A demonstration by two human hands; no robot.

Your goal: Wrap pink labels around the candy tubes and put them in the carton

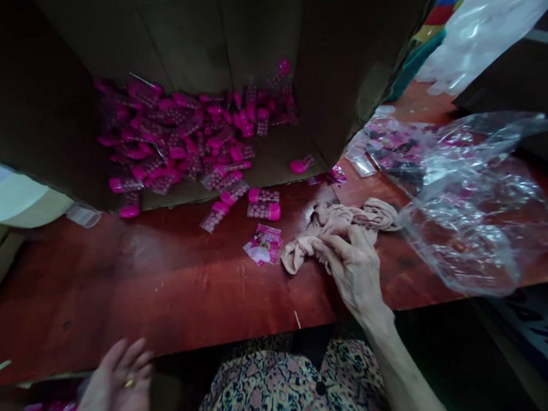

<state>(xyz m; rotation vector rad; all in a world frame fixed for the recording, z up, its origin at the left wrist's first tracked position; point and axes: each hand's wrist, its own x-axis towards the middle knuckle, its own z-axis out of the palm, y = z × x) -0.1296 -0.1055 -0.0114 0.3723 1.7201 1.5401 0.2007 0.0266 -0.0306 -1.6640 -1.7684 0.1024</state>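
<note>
Head view: near the right corner of the box (pixel 187 39), the right hand (pixel 357 271) pinches the cloth (pixel 332 216) between thumb and fingertips. The left hand (pixel 120 391), fingers loosely spread, empty, is well before the box's left side.

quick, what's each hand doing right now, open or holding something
Left hand: open, palm up, nothing visible in it.
Right hand: closed, fingertips pinching the crumpled cloth.
</note>
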